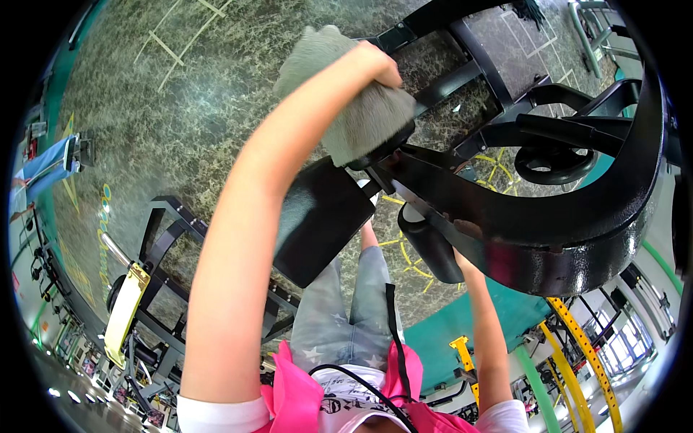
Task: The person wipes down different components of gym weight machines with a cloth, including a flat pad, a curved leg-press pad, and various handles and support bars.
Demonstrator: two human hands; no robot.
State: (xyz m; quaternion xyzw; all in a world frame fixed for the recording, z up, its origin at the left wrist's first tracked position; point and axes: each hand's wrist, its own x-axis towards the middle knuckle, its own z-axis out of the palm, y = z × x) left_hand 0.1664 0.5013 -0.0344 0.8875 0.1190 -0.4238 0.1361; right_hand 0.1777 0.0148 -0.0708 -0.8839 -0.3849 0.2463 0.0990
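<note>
A shaggy grey cloth (373,122) lies draped over a padded black part of a gym machine. My left hand (379,64) presses down on the cloth with its fingers curled into it. Just below stands a flat black pad (327,222), angled, with my left forearm passing beside it. My right hand (461,260) reaches up at the curved black frame (514,222) of the machine. Most of that hand is hidden behind the frame and the black cylindrical pad (433,243) next to it, so its grip does not show.
Dark marbled floor (206,108) with tape lines spreads ahead. A black handwheel-like ring (555,165) sits under the frame at right. At left is another machine with a yellow plate (127,316). A person's blue-clad legs (46,168) appear at far left. Yellow perforated posts (587,357) rise at lower right.
</note>
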